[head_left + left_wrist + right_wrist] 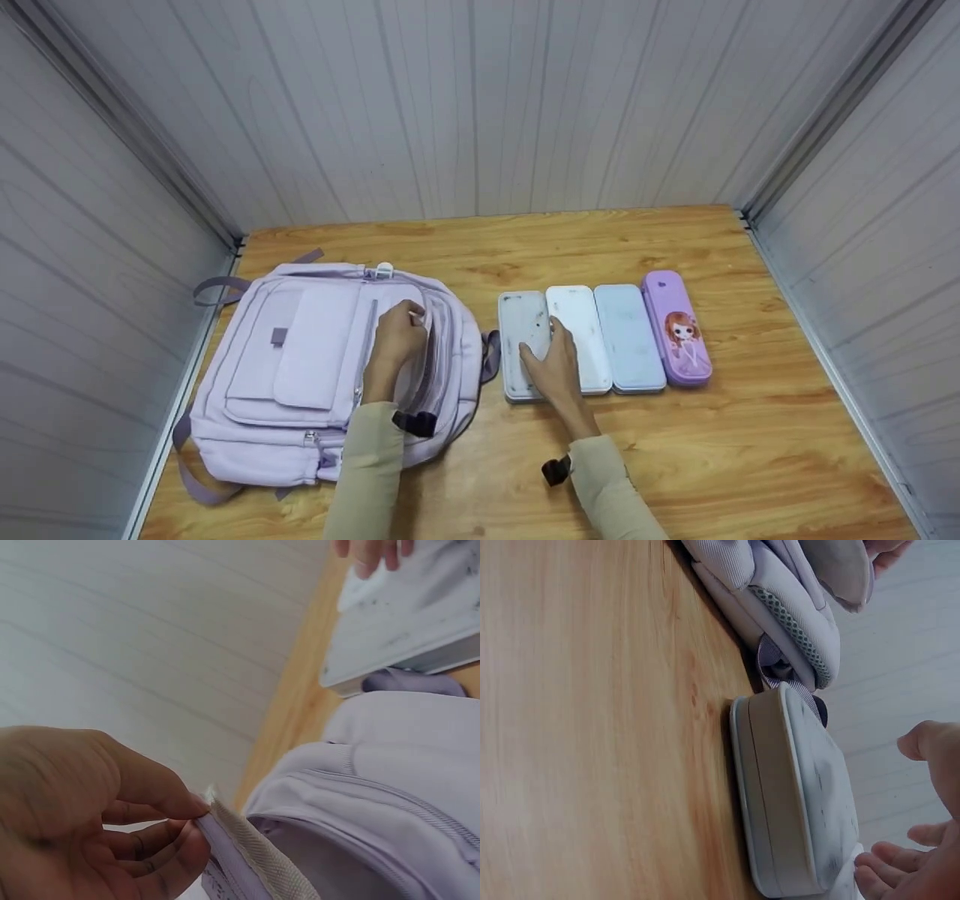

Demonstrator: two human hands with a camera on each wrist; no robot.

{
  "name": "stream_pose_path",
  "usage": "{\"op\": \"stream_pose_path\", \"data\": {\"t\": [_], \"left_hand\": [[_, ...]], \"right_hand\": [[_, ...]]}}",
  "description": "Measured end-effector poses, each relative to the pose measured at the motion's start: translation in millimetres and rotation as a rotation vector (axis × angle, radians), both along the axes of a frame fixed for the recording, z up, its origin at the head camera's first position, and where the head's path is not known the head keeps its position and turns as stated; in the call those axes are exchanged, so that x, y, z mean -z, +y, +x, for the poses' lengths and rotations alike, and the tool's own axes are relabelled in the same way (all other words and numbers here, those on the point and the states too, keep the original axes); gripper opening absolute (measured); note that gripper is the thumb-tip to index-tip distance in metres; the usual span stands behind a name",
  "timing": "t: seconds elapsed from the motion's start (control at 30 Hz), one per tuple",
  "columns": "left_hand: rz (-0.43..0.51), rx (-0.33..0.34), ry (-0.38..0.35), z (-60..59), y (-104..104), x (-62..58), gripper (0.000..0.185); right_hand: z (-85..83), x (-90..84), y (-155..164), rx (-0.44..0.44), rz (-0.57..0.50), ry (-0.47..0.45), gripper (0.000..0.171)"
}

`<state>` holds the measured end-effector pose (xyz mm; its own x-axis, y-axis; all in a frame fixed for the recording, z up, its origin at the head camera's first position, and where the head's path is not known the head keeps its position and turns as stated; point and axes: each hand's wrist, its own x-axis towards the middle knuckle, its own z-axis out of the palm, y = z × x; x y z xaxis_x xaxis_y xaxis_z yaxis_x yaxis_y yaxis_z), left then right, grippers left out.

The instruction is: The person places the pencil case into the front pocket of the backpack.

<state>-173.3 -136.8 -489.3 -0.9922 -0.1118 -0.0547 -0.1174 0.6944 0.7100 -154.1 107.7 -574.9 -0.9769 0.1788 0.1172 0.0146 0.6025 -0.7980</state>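
Observation:
A lilac backpack (311, 352) lies flat on the wooden surface, its main zip undone along the right side. My left hand (397, 337) pinches the edge of the opening (244, 851) between thumb and fingers and lifts it, so a gap shows. Right of the bag, a grey pencil case (523, 319), a white one (577, 330), a pale blue one (630, 337) and a purple one (671, 300) with a doll picture lie side by side. My right hand (556, 367) is over the grey and white cases, thumb and fingers spread, gripping nothing.
Pale panelled walls (480, 112) enclose the wooden tabletop (757, 435) at the back and both sides. Loose straps (217, 291) stick out on the bag's left, and another strap (491, 356) lies between the bag and the grey case.

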Motion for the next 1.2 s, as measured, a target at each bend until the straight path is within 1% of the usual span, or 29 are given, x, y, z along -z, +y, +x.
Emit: {"op": "stream_pose_path", "data": {"t": [0.17,0.3,0.43,0.53,0.7,0.83,0.97,1.1,1.2], "left_hand": [[0.018,-0.001,0.018,2.1,-6.4,-13.0,0.030],[0.024,-0.011,0.015,3.8,-12.1,-21.5,0.031],[0.038,-0.025,-0.008,5.7,-17.7,-26.2,0.034],[0.051,-0.031,-0.007,6.9,-21.2,-29.0,0.034],[0.052,-0.037,0.019,9.4,-26.5,-38.0,0.033],[0.042,-0.039,0.017,11.5,-32.6,-46.3,0.034],[0.033,-0.040,0.017,11.5,-38.9,-54.4,0.035],[0.021,-0.048,0.032,10.8,-44.0,-62.9,0.034],[0.014,-0.056,0.035,10.8,-47.3,-68.4,0.033]], "right_hand": [[4.6,-2.1,-4.0,-0.011,-0.021,-0.048,0.076],[4.8,1.0,-6.4,-0.039,-0.037,-0.045,0.079],[5.1,7.0,-7.9,-0.078,-0.068,-0.034,0.080],[8.6,9.6,-9.5,-0.090,-0.067,-0.034,0.081],[17.7,7.9,-13.9,-0.095,0.004,-0.055,0.086],[25.9,1.7,-19.5,-0.086,0.083,-0.106,0.093],[33.3,-4.0,-23.6,-0.057,0.145,-0.167,0.096],[40.7,-3.1,-25.6,-0.036,0.165,-0.230,0.100],[45.2,2.0,-27.7,-0.022,0.161,-0.242,0.105]]}}
